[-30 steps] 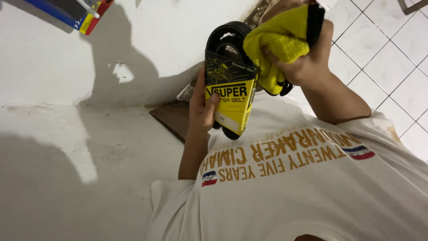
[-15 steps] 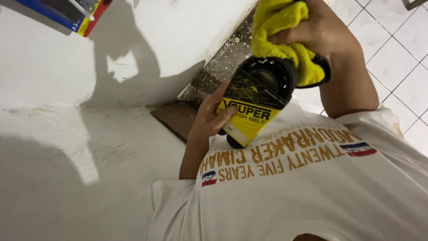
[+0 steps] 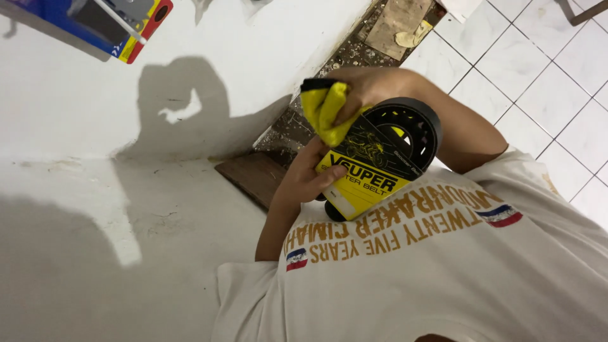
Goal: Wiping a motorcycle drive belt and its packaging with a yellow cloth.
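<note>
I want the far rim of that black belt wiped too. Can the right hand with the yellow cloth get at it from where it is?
Probably yes. The right hand presses the yellow cloth on the belt; the far rim lies bare beside it, while the left hand grips only the sleeve end.

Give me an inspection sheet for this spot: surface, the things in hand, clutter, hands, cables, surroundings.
Surface: white counter, dusty, partly in shadow.
Things in hand: black coiled belt in a yellow and black card sleeve; yellow cloth pressed against it.
Clutter: brown board at the counter's edge; debris in the floor gap.
Hands: left hand grips the sleeve; right hand holds the cloth.
Cables: nothing seen.
Surroundings: white floor tiles; blue, yellow and red box at top left.
</note>
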